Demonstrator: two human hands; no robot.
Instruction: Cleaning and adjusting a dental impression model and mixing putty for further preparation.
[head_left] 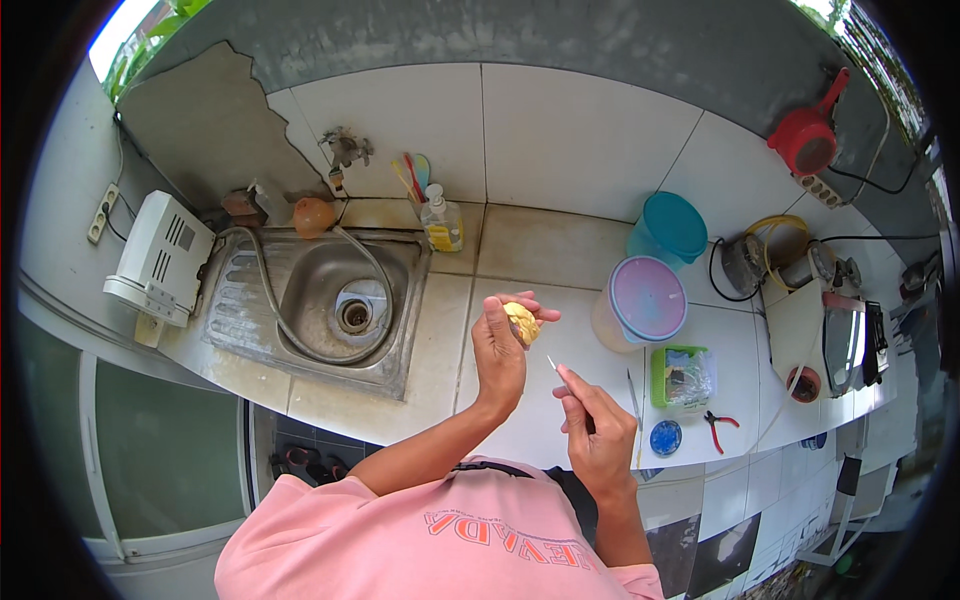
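Over the white tiled counter, my left hand [500, 355] is closed around a lumpy yellow piece with a grooved surface [521, 322]. Its kind is hard to make out, and my palm hides part of it. Just to the right and a little nearer, my right hand [598, 425] pinches a thin pointed tool [553, 364]. The pale tip points up toward the yellow piece, with a gap between them. Most of the tool's handle is hidden in my fingers. A slim metal tool [633, 393] lies on the counter to the right of my right hand.
Right of my hands are a green box [660, 378], a round blue lid-like item [665, 438] and red-handled pliers [716, 430]. Behind stand a purple-lidded tub [648, 300] and a teal container [672, 228]. A steel sink [400, 340] with a hose and a soap bottle [441, 222] are left.
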